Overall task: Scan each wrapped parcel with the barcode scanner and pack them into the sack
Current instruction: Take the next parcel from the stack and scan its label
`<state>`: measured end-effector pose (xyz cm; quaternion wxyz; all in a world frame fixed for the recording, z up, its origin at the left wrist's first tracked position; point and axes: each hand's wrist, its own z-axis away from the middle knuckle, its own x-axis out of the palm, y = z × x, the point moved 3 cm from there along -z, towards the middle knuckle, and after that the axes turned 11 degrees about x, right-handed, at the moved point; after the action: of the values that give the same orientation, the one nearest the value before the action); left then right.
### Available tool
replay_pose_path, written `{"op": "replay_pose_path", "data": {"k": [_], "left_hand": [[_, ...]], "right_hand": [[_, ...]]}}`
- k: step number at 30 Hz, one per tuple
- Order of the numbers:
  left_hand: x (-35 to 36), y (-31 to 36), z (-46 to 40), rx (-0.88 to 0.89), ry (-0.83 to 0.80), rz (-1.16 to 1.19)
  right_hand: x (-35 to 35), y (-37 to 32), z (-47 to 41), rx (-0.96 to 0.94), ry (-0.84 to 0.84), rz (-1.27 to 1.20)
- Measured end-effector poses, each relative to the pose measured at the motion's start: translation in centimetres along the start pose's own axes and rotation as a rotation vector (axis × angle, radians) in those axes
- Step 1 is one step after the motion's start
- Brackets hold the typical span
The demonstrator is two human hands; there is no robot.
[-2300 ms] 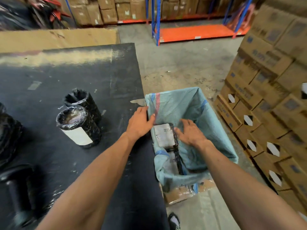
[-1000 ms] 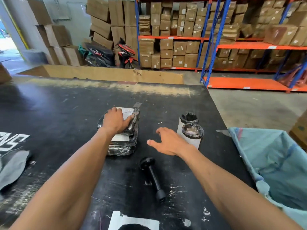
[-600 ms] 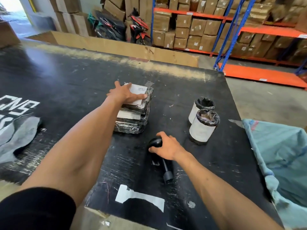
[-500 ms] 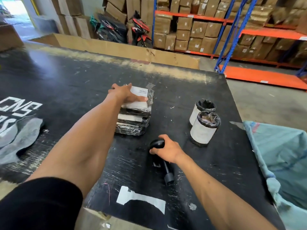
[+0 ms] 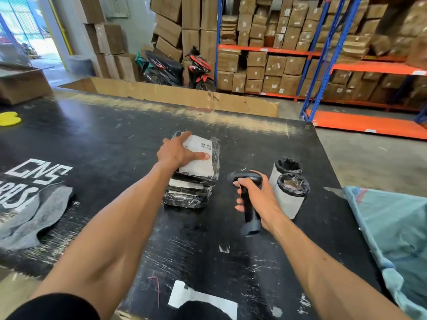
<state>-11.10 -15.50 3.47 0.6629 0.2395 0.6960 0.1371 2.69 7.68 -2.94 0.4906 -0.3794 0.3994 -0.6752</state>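
Note:
A stack of flat parcels (image 5: 191, 190) wrapped in black film with white labels lies mid-table. My left hand (image 5: 179, 151) grips the top parcel (image 5: 201, 160), tilting its near edge up off the stack. My right hand (image 5: 256, 197) holds the black barcode scanner (image 5: 248, 199) by its handle, lifted off the table, its head toward the stack. Two wrapped cylindrical parcels (image 5: 291, 195) with white labels stand just right of the scanner. The blue-green woven sack (image 5: 397, 232) hangs open at the table's right edge.
The black table (image 5: 104, 146) carries a grey cloth (image 5: 34, 218) at the left, a yellow object (image 5: 9, 117) far left and a white label (image 5: 203, 299) at the near edge. Cardboard sheets, stacked boxes, blue-orange shelving and parked motorbikes stand behind.
My right hand has closed on the scanner and raised it off the table. My left hand has tilted the top parcel up from the stack.

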Motion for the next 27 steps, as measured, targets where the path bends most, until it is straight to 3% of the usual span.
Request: {"op": "replay_pose_path", "data": {"k": [3, 12, 27], "left_hand": [[0.1, 0.4, 1.7, 0.017, 0.110, 0.076], [-0.5, 2.0, 4.9, 0.088, 0.295, 0.105], [-0.4, 2.4, 4.8, 0.098, 0.331, 0.115]], "right_hand": [[1.1, -4.0, 0.8, -0.110, -0.018, -0.021], [5.1, -9.7, 3.1, -0.392, 0.055, 0.314], [4.7, -10.3, 4.3, -0.452, 0.113, 0.303]]}}
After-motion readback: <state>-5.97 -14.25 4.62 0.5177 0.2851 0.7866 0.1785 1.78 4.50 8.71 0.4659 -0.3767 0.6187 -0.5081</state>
